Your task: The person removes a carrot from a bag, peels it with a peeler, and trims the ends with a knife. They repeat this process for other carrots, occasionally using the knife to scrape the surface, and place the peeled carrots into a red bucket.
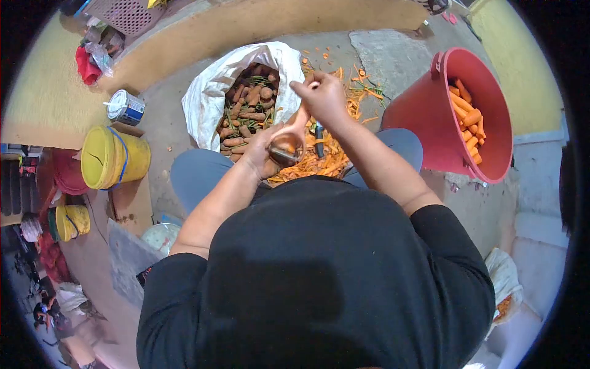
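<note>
My right hand (327, 99) is closed around the handle of a pinkish-orange peeler (297, 126) with a wide head. That head is at my left hand (261, 152), whose fingers are curled around a carrot (270, 167), mostly hidden by the hand and the peeler. Below and beyond my hands lies a heap of orange carrot peelings (329, 161) on the floor, between my knees. A dark-handled tool (319, 140) stands among the peelings. Just past my left hand, a white sack (203, 104) gapes open, full of unpeeled, soil-covered carrots (249, 101) with green stems.
On the right a large red bucket (418, 117) leans toward me with peeled carrots (472, 120) inside. To the left are a yellow bucket (132, 158), a paint can (126, 107) and a grey board (129, 258). A low wall (246, 31) runs behind the sack.
</note>
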`<action>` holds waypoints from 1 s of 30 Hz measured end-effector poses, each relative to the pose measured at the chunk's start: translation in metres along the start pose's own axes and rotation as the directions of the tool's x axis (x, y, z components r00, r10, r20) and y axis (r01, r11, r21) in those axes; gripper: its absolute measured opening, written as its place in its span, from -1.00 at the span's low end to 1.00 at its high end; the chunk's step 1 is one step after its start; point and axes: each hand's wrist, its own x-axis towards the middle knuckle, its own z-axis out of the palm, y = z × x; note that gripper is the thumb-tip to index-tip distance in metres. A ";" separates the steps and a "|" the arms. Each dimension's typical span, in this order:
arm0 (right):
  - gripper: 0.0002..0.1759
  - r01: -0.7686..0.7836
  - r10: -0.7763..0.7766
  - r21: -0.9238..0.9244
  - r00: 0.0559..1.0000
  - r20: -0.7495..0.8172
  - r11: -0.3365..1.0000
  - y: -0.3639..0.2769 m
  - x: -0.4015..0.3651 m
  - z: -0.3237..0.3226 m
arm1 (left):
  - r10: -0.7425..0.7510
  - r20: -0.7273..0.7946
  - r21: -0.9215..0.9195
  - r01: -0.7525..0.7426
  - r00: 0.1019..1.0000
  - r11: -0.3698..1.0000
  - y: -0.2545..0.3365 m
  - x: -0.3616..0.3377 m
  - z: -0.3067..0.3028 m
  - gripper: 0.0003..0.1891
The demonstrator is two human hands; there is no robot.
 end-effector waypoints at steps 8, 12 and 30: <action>-0.70 -0.172 0.224 0.193 0.930 -0.291 0.966 0.063 0.064 -0.024 | -0.027 -0.001 -0.009 0.027 1.000 1.000 -0.003 -0.005 0.001 -0.65; -0.60 -0.071 0.059 0.226 0.997 0.057 0.971 0.009 -0.004 0.001 | 0.027 -0.007 -0.144 -0.028 1.000 0.989 -0.005 -0.002 0.006 -0.66; -0.66 -0.202 0.172 -0.054 0.925 -0.339 0.978 0.089 0.065 -0.020 | -0.075 0.029 -0.018 0.075 0.997 0.997 -0.017 -0.005 -0.004 -0.63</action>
